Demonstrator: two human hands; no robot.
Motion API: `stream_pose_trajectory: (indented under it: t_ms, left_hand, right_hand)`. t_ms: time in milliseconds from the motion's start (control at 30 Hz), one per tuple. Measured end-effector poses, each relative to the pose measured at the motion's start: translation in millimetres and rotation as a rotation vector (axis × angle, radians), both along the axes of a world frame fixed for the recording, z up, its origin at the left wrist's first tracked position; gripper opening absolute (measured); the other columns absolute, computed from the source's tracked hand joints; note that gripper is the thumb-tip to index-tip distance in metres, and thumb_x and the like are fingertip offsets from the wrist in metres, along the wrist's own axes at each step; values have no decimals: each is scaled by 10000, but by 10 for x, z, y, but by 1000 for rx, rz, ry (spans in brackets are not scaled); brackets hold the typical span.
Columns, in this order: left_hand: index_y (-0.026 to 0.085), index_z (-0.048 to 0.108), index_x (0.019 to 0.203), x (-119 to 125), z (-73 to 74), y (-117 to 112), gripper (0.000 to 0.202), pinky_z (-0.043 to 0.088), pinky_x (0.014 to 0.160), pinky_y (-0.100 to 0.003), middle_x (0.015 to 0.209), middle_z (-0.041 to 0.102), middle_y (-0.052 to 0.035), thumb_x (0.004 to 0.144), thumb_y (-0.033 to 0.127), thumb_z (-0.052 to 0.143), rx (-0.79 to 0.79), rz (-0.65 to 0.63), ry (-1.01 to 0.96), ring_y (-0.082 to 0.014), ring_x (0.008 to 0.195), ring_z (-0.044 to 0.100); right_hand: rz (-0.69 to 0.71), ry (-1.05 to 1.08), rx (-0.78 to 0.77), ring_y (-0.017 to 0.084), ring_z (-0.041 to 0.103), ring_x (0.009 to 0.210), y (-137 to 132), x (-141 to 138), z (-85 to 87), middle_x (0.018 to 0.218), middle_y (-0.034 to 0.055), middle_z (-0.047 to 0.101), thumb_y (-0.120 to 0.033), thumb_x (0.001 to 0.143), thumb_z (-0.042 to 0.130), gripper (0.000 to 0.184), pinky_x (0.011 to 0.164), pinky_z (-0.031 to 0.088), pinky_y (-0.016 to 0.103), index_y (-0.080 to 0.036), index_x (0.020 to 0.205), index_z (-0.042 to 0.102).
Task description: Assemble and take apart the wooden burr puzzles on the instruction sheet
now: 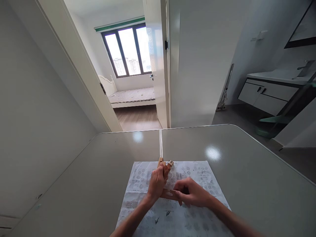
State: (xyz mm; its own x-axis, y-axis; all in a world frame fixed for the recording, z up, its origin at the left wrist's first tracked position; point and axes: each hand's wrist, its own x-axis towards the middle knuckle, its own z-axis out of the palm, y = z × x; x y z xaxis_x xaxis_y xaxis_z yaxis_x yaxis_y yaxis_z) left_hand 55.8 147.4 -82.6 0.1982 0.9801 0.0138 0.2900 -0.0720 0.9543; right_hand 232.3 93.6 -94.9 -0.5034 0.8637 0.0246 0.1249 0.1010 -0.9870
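- Fingers of left hand clamped around a bundle of small wooden pieces; ends poke out past the fist.
- One piece, the marked block, angles out right of the bundle; dark mark on its end, too small to read surely.
- Right hand: thumb and fingertips together, pinching right end of a flat wooden strip; slight blur.
- Strip sits below the left fist, between left wrist and right fingertips, over the printed paper; can't tell if it touches the paper.
- Paper lies on the bench, covered in diagrams, few dark smudges near its lower middle.
- Beyond: open door, bed, window; sink cabinet at right.
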Motion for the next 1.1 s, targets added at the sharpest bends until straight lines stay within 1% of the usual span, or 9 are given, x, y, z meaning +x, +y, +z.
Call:
stream_pose_trajectory:
  t_ms: [133, 300, 400, 500, 600, 700, 800, 933, 1100]
  left_hand:
    - [212, 487, 685, -37, 33, 92, 610, 250, 417, -235, 510, 345, 67, 921, 761, 364, -172, -1, -224, -95, 433, 278]
    - [181, 531, 699, -49, 76, 93, 608, 232, 423, -225, 540, 384, 55, 911, 743, 436, -187, 14, -240, -87, 456, 288]
    - [173, 562, 725, -61, 90, 79, 562, 294, 463, -224, 565, 417, 44, 907, 699, 485, -222, 35, -284, -100, 494, 353]
    - [151, 664, 916, -81, 119, 72, 514, 373, 525, -221, 710, 550, 5, 887, 649, 539, -313, 51, -311, -128, 607, 483]
    - [163, 667, 1104, -83, 174, 60, 492, 341, 506, -196, 770, 576, 8, 878, 594, 599, -395, -38, -358, -112, 612, 501]
    - [168, 641, 1125, -56, 225, 31, 503, 263, 457, -171, 753, 537, 26, 862, 595, 670, -413, -185, -436, -75, 555, 470]
    - [178, 624, 1195, -23, 233, -9, 558, 241, 423, -162, 819, 577, 1, 856, 614, 701, -409, -292, -413, -79, 576, 528]
    - [175, 572, 1355, -15, 147, -30, 655, 238, 394, -177, 697, 605, 13, 893, 631, 658, -392, -405, -326, -63, 458, 455]
    - [175, 506, 1469, -44, 25, 5, 745, 265, 404, -204, 750, 680, -25, 921, 673, 583, -401, -420, -360, -44, 404, 353]
  right_hand:
    - [2, 94, -61, 85, 520, 400, 32, 49, -5, 597, 0, 694, -510, 952, 623, 375, 445, 389, 195, -164, 811, 651]
    - [-3, 206, -86, 77, 464, 385, 77, 81, -43, 556, -20, 660, -515, 952, 629, 374, 460, 372, 208, -164, 827, 663]
    - [-45, 277, -105, 79, 429, 376, 102, 98, -79, 509, -37, 613, -516, 956, 622, 378, 445, 328, 216, -165, 829, 677]
    - [-122, 382, -148, 72, 370, 375, 131, 117, -111, 500, -49, 569, -499, 963, 621, 362, 436, 279, 228, -166, 833, 679]
    - [-219, 514, -228, 67, 316, 407, 161, 136, -119, 529, -58, 518, -482, 957, 645, 338, 427, 227, 232, -176, 814, 650]
    - [-310, 636, -293, 62, 277, 440, 190, 155, -98, 577, -51, 498, -482, 951, 673, 350, 418, 184, 228, -182, 781, 608]
    - [-394, 752, -329, 47, 262, 449, 220, 172, -85, 629, -40, 520, -481, 924, 723, 377, 415, 205, 213, -180, 748, 579]
    - [-477, 871, -383, 52, 315, 469, 260, 177, -124, 653, -40, 521, -484, 869, 792, 347, 399, 244, 182, -191, 798, 621]
    - [-527, 875, -412, 94, 465, 596, 279, 166, -158, 781, 2, 599, -510, 778, 869, 353, 411, 322, 168, -216, 904, 722]
